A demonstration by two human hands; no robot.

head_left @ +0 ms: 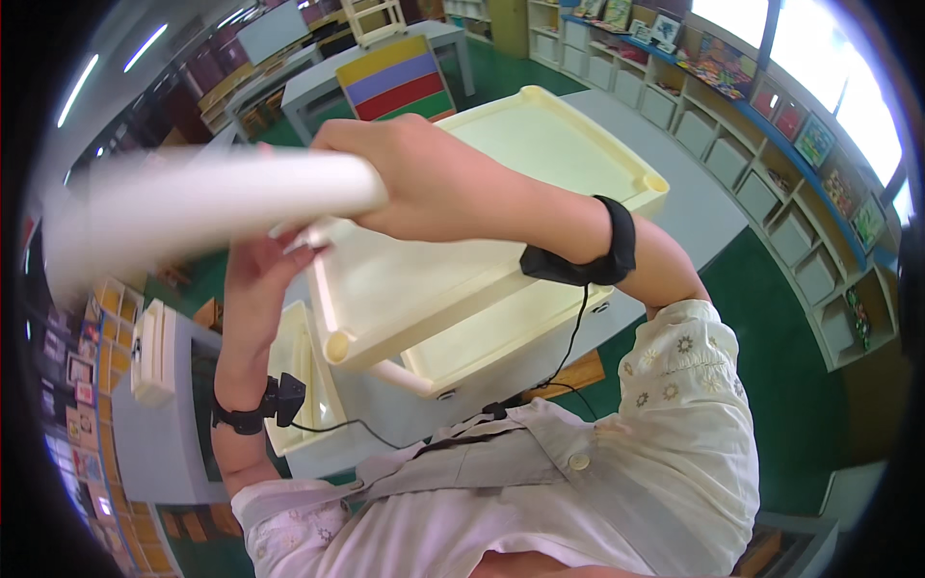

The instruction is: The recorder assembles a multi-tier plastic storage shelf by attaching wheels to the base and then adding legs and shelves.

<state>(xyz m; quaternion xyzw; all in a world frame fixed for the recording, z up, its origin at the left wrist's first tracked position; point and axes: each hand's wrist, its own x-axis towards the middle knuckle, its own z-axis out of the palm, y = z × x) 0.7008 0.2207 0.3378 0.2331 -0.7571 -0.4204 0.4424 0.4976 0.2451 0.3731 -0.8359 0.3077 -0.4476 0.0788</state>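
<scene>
My right hand (405,169) is closed around one end of a thick white tube (222,197), blurred by motion, which stretches away to the left. Below the tube, my left hand (265,265) is partly covered by it. Its fingertips are apart and lie close to the left corner of a cream tray (414,275); whether they touch it is hard to see. The tray has a raised rim and round corner sockets, and is tilted above a second cream tray (501,342). My right forearm crosses over the upper tray.
The trays are on a grey table (708,217). A narrow cream bin (306,385) lies beside my left wrist. At far left is a cream box (149,352). A striped coloured panel (395,82) stands behind; low shelves (752,183) line the right wall. Cables hang from both wrist straps.
</scene>
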